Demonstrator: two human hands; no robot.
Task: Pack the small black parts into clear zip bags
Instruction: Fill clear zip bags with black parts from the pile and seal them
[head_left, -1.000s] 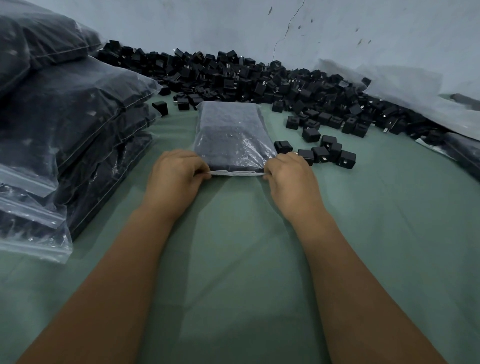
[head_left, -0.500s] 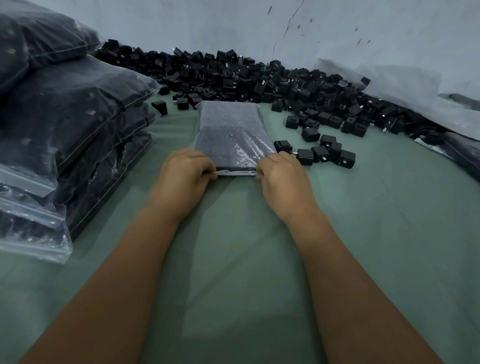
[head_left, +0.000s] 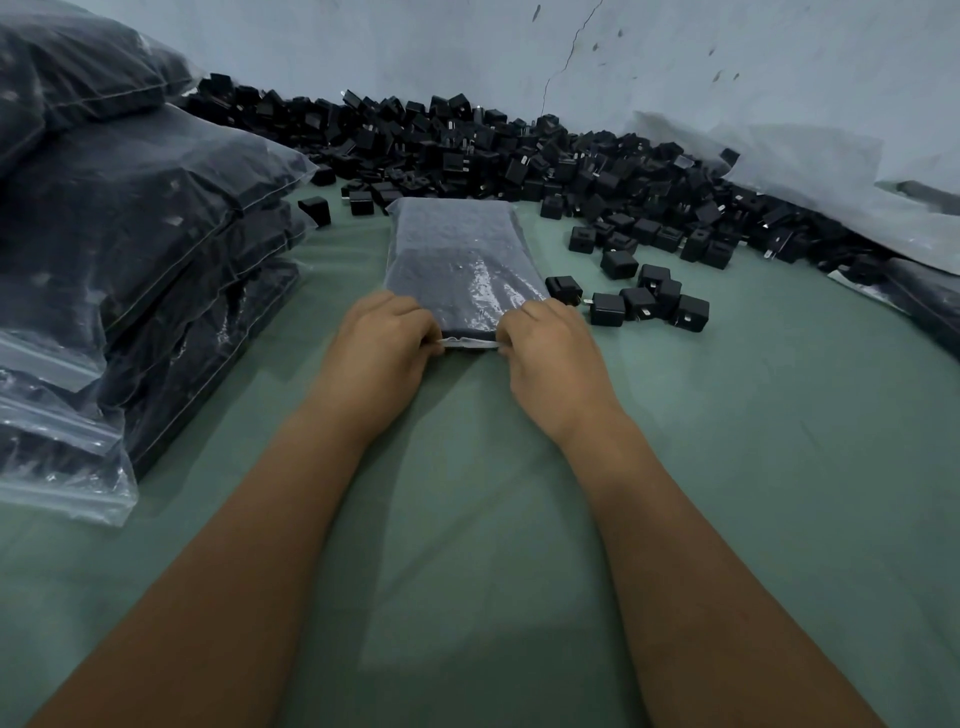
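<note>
Two hands at the near end of one filled bag, knuckles up, fingers curled. Left hand (head_left: 382, 345) pinching the left part of the zip strip (head_left: 470, 342), right hand (head_left: 553, 348) pinching the right part, a short bare stretch of strip showing between them. Clear zip bag (head_left: 460, 260) flat on the cloth, packed tight with small black parts, straight ahead of both hands, mouth toward the body. Long axis running away from the person toward the wall; zip strip lying across that axis, left to right. Neither hand clearly nearer: both level on the strip, roughly even about the bag's centre line. Judged step: pressing the seal closed from both ends inward, middle stretch probably not yet pressed, so likely next a pinch or slide toward the centre.

Beyond the right hand, a loose cluster of black parts (head_left: 639, 301) just beside the bag, then a deep heap of loose parts (head_left: 519, 150) along the far edge. To the left, a stack of filled bags (head_left: 130, 234), well apart from the hands, mouths toward the person. Far right, crumpled clear plastic (head_left: 810, 176) against the wall. Underneath everything, a green cloth surface (head_left: 493, 519), slightly creased. Behind, a pale wall (head_left: 727, 62) with a thin crack and small marks
</note>
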